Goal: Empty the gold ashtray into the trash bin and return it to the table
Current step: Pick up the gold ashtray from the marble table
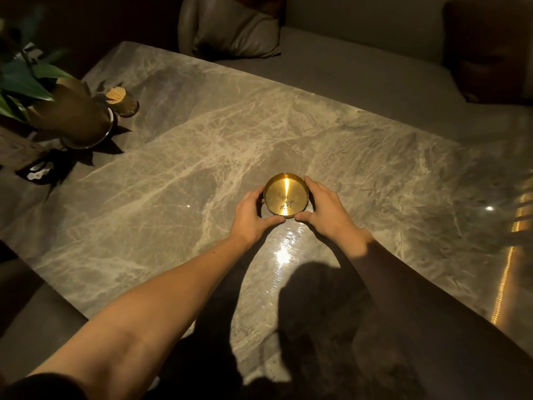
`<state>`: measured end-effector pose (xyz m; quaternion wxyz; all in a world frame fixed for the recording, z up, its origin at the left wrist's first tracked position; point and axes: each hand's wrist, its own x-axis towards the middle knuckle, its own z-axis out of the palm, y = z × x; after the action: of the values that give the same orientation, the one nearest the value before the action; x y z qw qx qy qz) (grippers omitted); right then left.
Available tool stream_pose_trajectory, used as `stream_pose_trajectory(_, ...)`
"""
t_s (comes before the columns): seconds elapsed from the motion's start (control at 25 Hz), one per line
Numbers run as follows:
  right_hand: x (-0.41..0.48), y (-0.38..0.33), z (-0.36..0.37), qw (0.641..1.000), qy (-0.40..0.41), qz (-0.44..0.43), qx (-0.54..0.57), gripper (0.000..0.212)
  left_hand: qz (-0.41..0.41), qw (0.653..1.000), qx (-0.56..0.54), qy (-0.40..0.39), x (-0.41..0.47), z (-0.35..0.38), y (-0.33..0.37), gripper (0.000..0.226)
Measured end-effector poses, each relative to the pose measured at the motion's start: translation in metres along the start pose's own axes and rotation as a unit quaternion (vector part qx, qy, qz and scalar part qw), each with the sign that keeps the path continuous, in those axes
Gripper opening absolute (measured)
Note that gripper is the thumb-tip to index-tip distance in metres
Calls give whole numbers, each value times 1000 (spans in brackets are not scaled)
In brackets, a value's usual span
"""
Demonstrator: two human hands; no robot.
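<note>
The round gold ashtray [285,194] stands upright on the grey marble table [173,174], near the middle. A few dark specks of ash lie on its floor, and a notch shows in its far rim. My left hand [252,213] cups its left side, thumb along the near wall. My right hand [326,206] cups its right side, fingers curled round the far rim and thumb at the near wall. Both hands touch the ashtray. No trash bin is in view.
A potted plant [69,116] with broad green leaves stands at the table's far left, a jar of toothpicks [122,102] just beside it. A small dark object [39,171] lies in front of the pot. A sofa with a cushion [239,33] runs behind the table.
</note>
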<state>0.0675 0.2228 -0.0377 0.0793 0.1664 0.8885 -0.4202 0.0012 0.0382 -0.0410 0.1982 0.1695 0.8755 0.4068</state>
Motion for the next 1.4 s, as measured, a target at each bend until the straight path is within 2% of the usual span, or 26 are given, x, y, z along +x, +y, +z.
stream_pose_trajectory(0.36, -15, -9, -3, 995, 55, -42, 70, 89, 14, 999, -31, 8, -8, -14, 3, 88)
stream_pose_trajectory(0.6, -39, -19, -18, 983, 77, -8, 166, 87, 35, 994, -103, 15, -19, -24, 19, 95)
stream_pose_trajectory(0.96, -108, -31, -64, 968, 98, 3, 233, 76, 73, 984, -162, -23, -55, -11, 72, 96)
stream_pose_trajectory(1.2, -169, -12, -115, 969, 101, -17, 227, 71, 111, 969, -215, -59, -87, 14, 118, 92)
stream_pose_trajectory(1.4, -224, 21, -158, 978, 102, -30, 178, 87, 134, 960, -221, -111, -122, 50, 158, 95)
